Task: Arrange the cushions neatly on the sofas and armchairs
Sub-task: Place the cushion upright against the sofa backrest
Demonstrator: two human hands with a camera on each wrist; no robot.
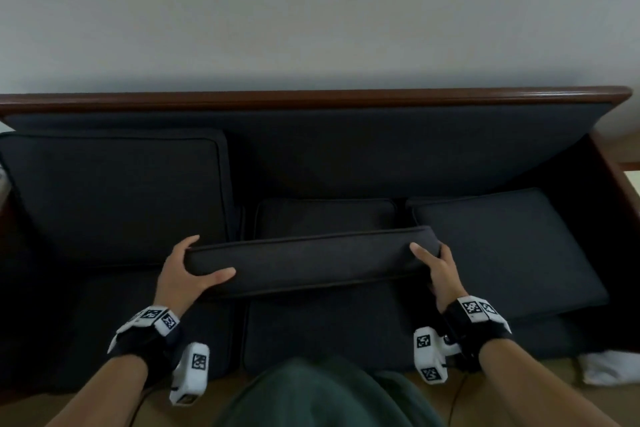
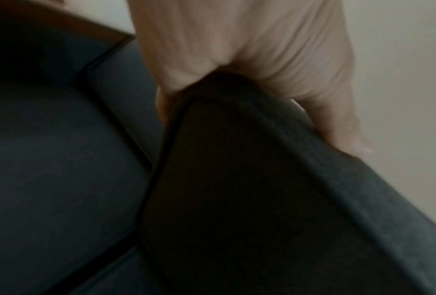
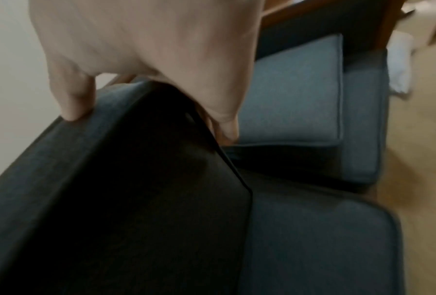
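Gripping middle cushion (image 1: 311,263) by both ends, left hand (image 1: 183,270), right hand (image 1: 440,270), above sofa (image 1: 311,99)

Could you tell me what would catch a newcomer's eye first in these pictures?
Most striking is the dark cushion held up over the middle seat, the left hand and right hand gripping its two ends. Behind it runs the sofa with its wooden top rail; one back cushion stands upright at the left, while another cushion lies flat on the right seat.
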